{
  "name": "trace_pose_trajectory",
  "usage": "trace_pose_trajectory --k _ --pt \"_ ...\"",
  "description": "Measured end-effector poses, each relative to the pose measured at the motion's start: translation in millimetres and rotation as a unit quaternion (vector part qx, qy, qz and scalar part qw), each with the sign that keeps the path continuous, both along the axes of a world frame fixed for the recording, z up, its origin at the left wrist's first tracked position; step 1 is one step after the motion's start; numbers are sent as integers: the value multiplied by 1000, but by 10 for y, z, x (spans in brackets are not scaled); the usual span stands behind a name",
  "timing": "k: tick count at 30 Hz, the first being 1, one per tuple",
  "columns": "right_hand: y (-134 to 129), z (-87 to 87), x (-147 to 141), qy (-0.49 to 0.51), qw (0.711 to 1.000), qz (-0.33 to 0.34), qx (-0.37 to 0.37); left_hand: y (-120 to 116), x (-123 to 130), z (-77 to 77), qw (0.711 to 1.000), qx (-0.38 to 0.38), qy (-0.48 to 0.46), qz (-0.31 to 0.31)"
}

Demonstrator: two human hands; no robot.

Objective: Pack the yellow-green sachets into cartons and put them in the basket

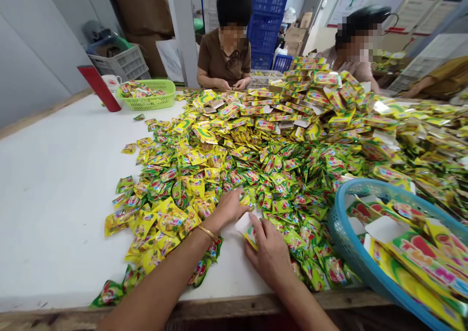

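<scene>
My left hand (231, 206), with a gold bracelet on its wrist, pinches a small yellow-green packet (245, 201) just above an open box. In my right hand (268, 245) is that small printed box (250, 233), its white flap standing open toward the left hand. Both hands are close together over the near middle of the white table (54, 199). Yellow packets (170, 219) lie in a heap left of them, and green packets (307, 233) spread to the right and beyond.
A blue basket (340, 223) of flat boxes stands at the near right. Behind the packets rises a pile of yellow boxes (314, 102). A green basket (166, 97) and a red box (98, 88) are at the back left. People (224, 58) sit across the table.
</scene>
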State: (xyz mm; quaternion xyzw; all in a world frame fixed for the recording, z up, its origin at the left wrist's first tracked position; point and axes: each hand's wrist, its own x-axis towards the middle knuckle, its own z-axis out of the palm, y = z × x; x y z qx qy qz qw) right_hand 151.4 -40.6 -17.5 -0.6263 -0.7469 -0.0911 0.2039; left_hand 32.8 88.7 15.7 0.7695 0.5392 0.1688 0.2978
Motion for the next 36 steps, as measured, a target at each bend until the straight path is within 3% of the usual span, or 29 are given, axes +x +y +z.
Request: trace_pose_trajectory --k 3,5,7,10,17,23,28,31,36 --pt "93 -4 12 -2 1000 6 21 -31 -161 67 991 23 -121 61" --pt "177 -1 -2 5 999 9 34 -56 -234 88 966 -6 -241 91" --pt "253 0 -31 17 999 9 42 -92 -251 67 938 -46 -332 91" --pt "318 -19 -83 30 998 1 54 -158 -187 -11 916 -62 -387 85" --pt "322 -54 -57 22 995 -34 93 -265 -93 -64 962 52 -266 35" --pt "308 -14 -6 -32 995 -3 94 -105 -281 10 978 -22 -170 -119" --pt "284 -1 -38 -68 993 39 92 -121 -344 165 979 19 -30 -202" --pt "284 4 -46 -81 991 45 94 -197 -308 211 981 53 27 -183" --pt "304 -9 -50 -63 992 28 106 -258 -208 123 999 20 -12 -25"
